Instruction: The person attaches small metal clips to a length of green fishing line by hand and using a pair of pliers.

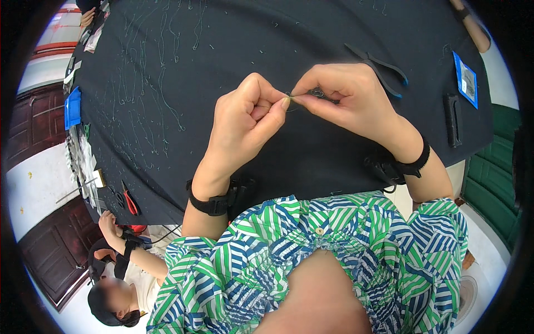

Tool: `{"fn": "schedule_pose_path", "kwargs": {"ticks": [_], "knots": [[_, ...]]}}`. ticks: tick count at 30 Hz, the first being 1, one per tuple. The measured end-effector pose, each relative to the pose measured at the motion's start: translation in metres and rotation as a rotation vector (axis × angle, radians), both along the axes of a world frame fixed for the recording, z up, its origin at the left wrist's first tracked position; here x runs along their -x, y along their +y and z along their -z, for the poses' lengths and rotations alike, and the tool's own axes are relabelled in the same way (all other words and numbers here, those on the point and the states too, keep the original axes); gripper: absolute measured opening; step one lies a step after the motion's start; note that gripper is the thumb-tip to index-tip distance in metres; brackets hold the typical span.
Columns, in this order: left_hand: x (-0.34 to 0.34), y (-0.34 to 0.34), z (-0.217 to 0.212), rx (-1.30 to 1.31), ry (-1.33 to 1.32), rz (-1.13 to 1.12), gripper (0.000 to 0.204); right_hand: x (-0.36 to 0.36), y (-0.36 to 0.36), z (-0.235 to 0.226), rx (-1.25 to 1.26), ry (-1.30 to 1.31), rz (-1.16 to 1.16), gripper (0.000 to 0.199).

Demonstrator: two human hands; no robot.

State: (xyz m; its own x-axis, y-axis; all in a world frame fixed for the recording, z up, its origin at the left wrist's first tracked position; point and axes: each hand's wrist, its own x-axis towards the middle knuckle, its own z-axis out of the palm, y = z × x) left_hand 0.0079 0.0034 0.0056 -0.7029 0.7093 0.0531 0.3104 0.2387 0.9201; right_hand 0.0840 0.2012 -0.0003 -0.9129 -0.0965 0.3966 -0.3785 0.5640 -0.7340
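Observation:
Both hands meet above the middle of a black cloth-covered table [211, 61]. My left hand [245, 119] pinches a thin dark green cord [293, 106] between thumb and forefinger. Close beside it, my right hand [353, 97] grips the same cord, thumb against forefinger, the tips nearly touching the left ones. A small loop shows around the fingertips. More of the cord, bunched in small coils, sits in the curl of the right fingers. What the pinched ends look like is too small to tell.
Several knotted green cords [161, 83] lie spread at the left. Dark pliers [384, 68] rest beyond my right hand, near a blue packet [465, 79] and a black oblong case [453, 119]. Red-handled pliers [130, 201] lie near a co-worker's hand [108, 224] at lower left.

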Motion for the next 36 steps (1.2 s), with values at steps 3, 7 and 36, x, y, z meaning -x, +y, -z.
{"fn": "schedule_pose_path", "kwargs": {"ticks": [3, 7, 36], "knots": [[0.001, -0.001, 0.003, -0.042, -0.058, -0.027, 0.013, -0.002, 0.002, -0.003, -0.011, -0.047, 0.022, 0.014], [0.001, 0.0, 0.002, -0.034, -0.049, -0.074, 0.013, -0.004, 0.0, -0.006, -0.013, -0.097, 0.028, 0.014], [0.0, 0.002, 0.002, -0.028, 0.044, -0.088, 0.015, -0.003, -0.008, 0.001, -0.089, 0.109, 0.056, 0.012]]}}
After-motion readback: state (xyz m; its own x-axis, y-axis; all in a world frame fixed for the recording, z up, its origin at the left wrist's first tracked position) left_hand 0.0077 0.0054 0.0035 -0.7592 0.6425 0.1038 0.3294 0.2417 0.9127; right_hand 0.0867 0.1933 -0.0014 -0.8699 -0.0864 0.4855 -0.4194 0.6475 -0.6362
